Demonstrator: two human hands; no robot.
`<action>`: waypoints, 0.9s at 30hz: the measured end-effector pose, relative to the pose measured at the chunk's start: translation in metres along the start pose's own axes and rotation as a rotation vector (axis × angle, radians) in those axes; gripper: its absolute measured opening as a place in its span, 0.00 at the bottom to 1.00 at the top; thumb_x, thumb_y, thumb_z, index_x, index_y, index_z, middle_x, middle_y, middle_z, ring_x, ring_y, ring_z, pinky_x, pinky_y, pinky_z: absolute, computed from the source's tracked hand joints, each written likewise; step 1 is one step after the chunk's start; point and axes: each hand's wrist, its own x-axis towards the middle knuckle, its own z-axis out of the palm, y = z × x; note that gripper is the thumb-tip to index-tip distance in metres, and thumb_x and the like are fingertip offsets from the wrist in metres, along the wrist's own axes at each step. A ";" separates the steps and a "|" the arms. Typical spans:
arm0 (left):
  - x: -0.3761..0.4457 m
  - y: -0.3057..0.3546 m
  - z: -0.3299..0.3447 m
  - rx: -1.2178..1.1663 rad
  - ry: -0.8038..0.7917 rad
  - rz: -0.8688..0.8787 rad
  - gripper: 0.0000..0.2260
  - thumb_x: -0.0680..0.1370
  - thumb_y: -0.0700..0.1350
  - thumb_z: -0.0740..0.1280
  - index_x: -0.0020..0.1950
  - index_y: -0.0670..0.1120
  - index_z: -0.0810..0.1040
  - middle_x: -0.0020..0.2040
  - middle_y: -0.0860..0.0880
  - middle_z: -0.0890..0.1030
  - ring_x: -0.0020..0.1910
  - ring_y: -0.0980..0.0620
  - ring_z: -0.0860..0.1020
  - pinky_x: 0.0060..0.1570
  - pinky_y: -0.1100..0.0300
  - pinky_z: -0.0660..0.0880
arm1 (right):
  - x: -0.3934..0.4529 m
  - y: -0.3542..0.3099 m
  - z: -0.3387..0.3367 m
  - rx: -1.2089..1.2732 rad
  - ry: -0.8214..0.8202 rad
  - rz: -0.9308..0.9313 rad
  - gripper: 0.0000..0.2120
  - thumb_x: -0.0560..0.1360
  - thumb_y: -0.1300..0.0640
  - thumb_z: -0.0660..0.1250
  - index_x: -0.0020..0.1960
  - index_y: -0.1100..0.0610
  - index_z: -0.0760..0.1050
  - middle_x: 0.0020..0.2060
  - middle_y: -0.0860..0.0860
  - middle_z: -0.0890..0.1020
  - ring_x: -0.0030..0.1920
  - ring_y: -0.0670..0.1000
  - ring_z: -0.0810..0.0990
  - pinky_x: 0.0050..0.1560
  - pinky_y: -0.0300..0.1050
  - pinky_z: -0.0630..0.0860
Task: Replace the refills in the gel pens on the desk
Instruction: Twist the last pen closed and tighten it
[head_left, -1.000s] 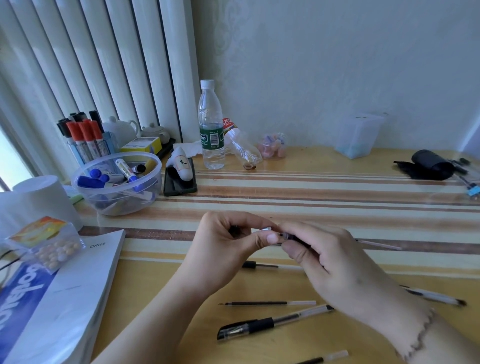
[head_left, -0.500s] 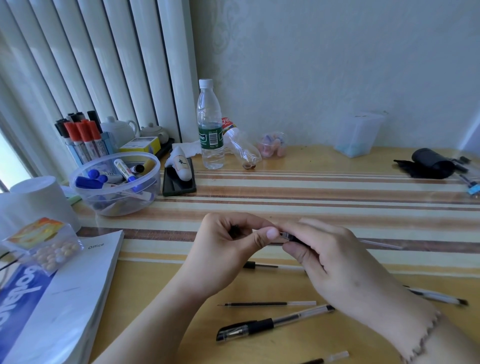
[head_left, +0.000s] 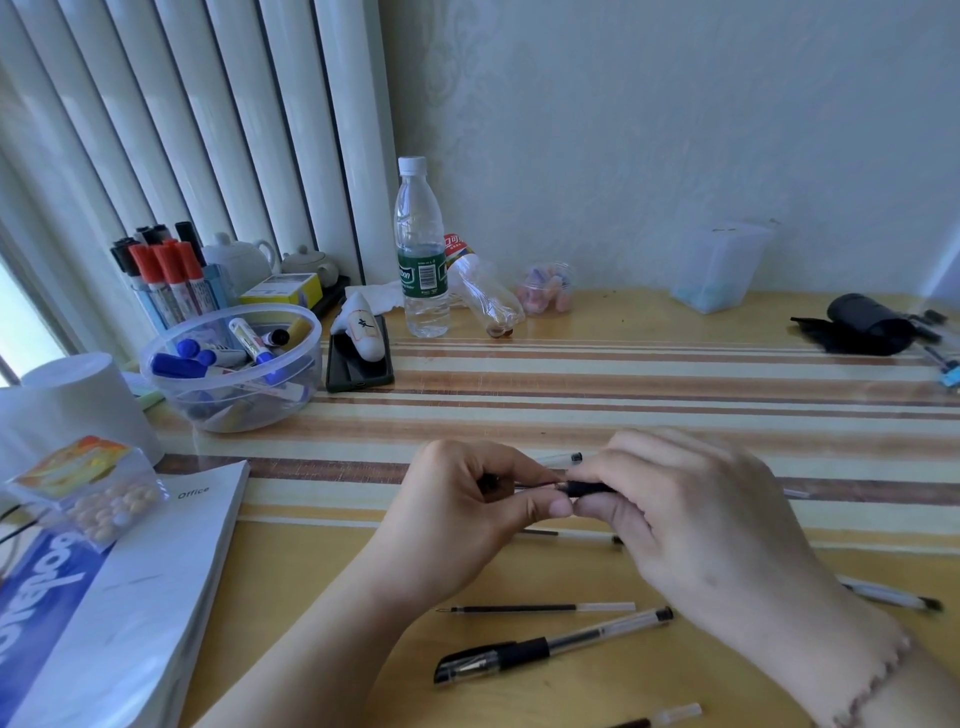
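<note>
While both hands pinch it, gel pen (head_left: 589, 488) shows black grip, thin refill tip pointing left.

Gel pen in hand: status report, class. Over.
Left hand and right hand both pinch one gel pen above the desk. Loose refill and capped pen lie below. Nothing obstructing.

The desk (head_left: 727, 332) is showing yellow wood with brown and cream stripes. The bottle (head_left: 422, 249) is wearing a green label and a white cap. The markers (head_left: 166, 275) are carrying red and black caps. The capped gel pen (head_left: 545, 647) is showing a black grip and a clear barrel. The book (head_left: 119, 613) is white and blue.
</note>
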 end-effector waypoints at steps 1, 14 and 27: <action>0.000 0.000 0.000 -0.007 0.011 0.004 0.06 0.67 0.54 0.76 0.41 0.54 0.86 0.28 0.43 0.78 0.26 0.49 0.67 0.28 0.56 0.65 | 0.001 0.000 -0.001 -0.025 -0.012 0.005 0.10 0.76 0.46 0.61 0.48 0.46 0.81 0.35 0.41 0.79 0.33 0.47 0.77 0.28 0.43 0.72; 0.003 -0.002 -0.008 0.050 0.078 0.010 0.07 0.66 0.54 0.76 0.39 0.52 0.86 0.29 0.44 0.80 0.27 0.56 0.70 0.29 0.61 0.69 | -0.002 0.006 0.001 0.154 -0.093 0.119 0.11 0.72 0.38 0.63 0.49 0.43 0.70 0.35 0.33 0.71 0.37 0.36 0.73 0.32 0.33 0.67; 0.002 -0.007 -0.011 0.162 -0.144 -0.071 0.08 0.76 0.50 0.69 0.55 0.54 0.78 0.37 0.54 0.77 0.36 0.57 0.75 0.39 0.65 0.72 | -0.002 0.014 0.011 0.021 0.004 0.138 0.13 0.75 0.43 0.59 0.40 0.46 0.78 0.27 0.41 0.78 0.31 0.47 0.75 0.41 0.46 0.70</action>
